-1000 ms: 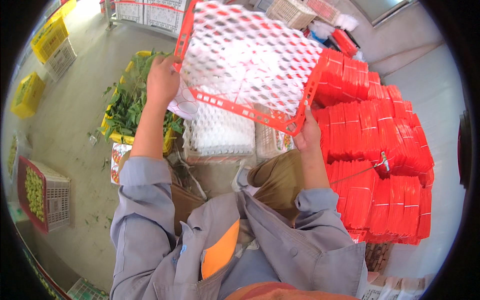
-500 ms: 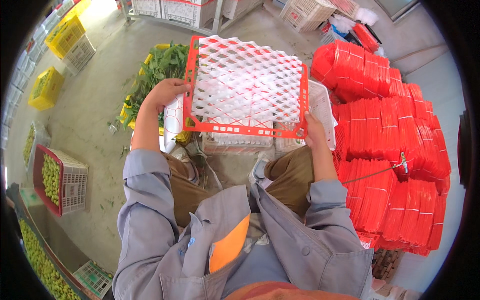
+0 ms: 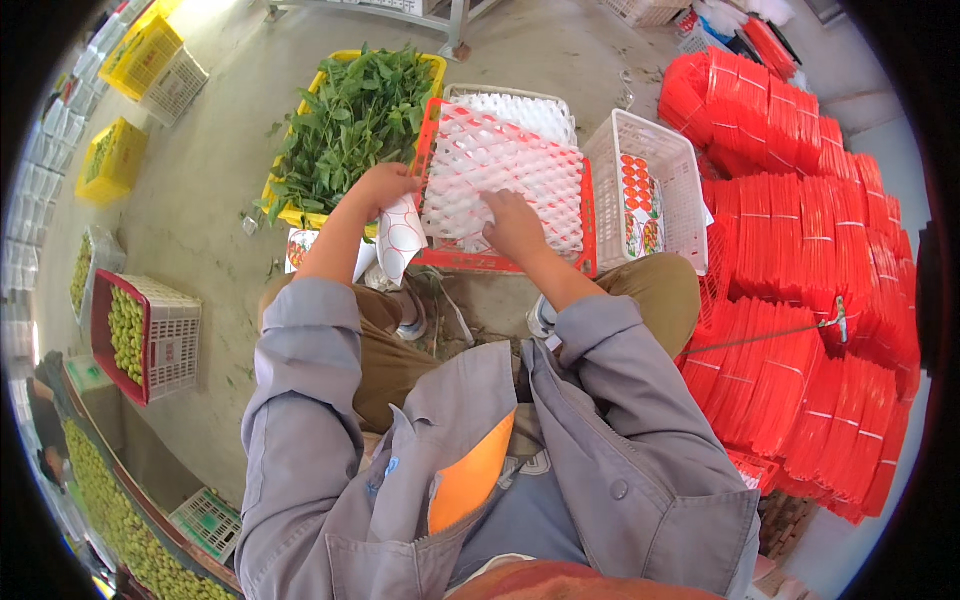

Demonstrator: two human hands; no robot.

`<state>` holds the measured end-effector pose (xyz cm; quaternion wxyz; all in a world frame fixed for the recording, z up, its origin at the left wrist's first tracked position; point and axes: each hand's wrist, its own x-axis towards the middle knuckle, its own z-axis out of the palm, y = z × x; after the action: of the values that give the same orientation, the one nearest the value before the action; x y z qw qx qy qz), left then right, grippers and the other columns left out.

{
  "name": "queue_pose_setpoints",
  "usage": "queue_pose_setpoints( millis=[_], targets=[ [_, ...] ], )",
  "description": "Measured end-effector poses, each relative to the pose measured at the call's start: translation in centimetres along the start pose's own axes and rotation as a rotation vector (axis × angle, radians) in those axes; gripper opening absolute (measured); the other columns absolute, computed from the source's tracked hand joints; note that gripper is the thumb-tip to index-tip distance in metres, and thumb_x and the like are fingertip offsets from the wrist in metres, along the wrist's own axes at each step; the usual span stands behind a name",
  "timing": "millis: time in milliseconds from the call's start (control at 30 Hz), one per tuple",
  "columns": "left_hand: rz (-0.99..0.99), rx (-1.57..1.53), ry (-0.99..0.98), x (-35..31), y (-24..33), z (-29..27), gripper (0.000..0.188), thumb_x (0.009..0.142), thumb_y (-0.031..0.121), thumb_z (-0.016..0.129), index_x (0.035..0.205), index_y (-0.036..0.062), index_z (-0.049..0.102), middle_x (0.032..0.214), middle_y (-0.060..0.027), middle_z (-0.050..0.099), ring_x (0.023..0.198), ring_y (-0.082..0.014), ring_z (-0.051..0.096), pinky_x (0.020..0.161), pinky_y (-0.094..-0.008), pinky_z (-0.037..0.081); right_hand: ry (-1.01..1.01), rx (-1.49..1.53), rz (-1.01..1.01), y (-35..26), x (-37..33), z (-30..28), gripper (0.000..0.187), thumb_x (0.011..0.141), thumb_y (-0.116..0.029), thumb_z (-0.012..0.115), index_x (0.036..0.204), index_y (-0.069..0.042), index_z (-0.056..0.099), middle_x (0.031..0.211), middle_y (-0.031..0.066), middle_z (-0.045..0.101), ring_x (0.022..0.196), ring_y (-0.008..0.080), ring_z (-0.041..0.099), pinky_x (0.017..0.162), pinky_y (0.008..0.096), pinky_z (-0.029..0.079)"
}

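A red plastic tray frame [image 3: 590,225] with a white foam net [image 3: 470,175] lies in front of me, resting over a light crate [image 3: 565,97] that holds more white foam netting. My left hand [image 3: 388,188] is at the tray's left edge, closed on a curled white sheet with red circle outlines [image 3: 400,240], which hangs below the fingers. Over the lower middle of the net is my right hand [image 3: 516,228], its thumb and forefinger apart and touching the mesh. Its other fingers are partly hidden.
A yellow crate of green leafy stems [image 3: 350,130] stands left of the tray. To the right are a white crate [image 3: 685,165] holding printed sticker sheets [image 3: 640,195] and high stacks of bundled red trays [image 3: 770,230]. A crate of green fruit [image 3: 128,335] sits far left.
The raised tray has come down onto the crate. My right hand has left its right edge and moved inward onto the net. The left hand keeps the curled sheet. The view has shifted.
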<state>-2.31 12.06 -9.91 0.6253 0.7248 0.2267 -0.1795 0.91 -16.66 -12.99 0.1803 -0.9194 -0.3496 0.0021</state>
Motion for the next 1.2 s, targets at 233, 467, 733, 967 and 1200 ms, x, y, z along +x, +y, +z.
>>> queue_pose_setpoints(
  millis=[233,467,733,967,1200],
  targets=[
    [0.017,-0.024,-0.012,0.9,0.0,-0.2,0.023,0.094,0.021,0.073,0.105,0.0011,0.07,0.087,-0.0091,0.069,0.07,-0.0208,0.067,0.061,-0.0406,0.056,0.053,-0.011,-0.169,3.0,-0.1,-0.9,0.045,0.074,-0.018,0.077,0.119,-0.017,0.069,0.111,0.013,0.062,0.107,0.0364,0.061,0.089,0.0462,0.054],
    [0.002,0.028,0.066,1.5,-0.5,-0.6,0.022,0.094,0.022,0.074,0.104,0.0026,0.071,0.084,-0.0078,0.069,0.068,-0.0191,0.065,0.058,-0.0389,0.054,0.045,0.561,0.087,7.7,1.6,-1.9,0.023,0.084,-0.016,0.07,0.105,-0.009,0.07,0.106,0.0084,0.068,0.094,0.0259,0.065,0.084,0.0412,0.054],
    [-0.046,0.087,0.091,1.2,-0.6,-0.3,0.02,0.097,0.025,0.072,0.102,0.0057,0.071,0.081,-0.0048,0.068,0.066,-0.016,0.063,0.057,-0.0364,0.052,0.556,1.185,0.026,9.6,0.4,-16.8,0.03,0.085,0.005,0.06,0.113,-0.006,0.063,0.111,0.0092,0.068,0.108,0.0204,0.065,0.099,0.0354,0.052],
    [-0.027,0.036,0.079,1.5,-0.6,0.1,0.024,0.094,0.023,0.074,0.102,0.0008,0.071,0.084,-0.009,0.068,0.067,-0.0189,0.064,0.058,-0.0384,0.053,0.194,0.365,-0.335,3.0,0.2,-6.1,0.023,0.079,-0.002,0.069,0.1,-0.007,0.062,0.148,0.0179,0.055,0.139,0.0427,0.048,0.115,0.0497,0.041],
    [-0.073,0.092,0.04,2.3,-2.3,-0.1,0.025,0.094,0.025,0.072,0.098,0.0007,0.07,0.08,-0.0068,0.066,0.067,-0.0179,0.063,0.059,-0.0394,0.051,0.071,0.144,-0.332,2.9,-1.0,1.6,0.023,0.076,-0.011,0.071,0.096,-0.006,0.063,0.145,0.0216,0.054,0.139,0.046,0.045,0.115,0.0543,0.038]
  ],
)
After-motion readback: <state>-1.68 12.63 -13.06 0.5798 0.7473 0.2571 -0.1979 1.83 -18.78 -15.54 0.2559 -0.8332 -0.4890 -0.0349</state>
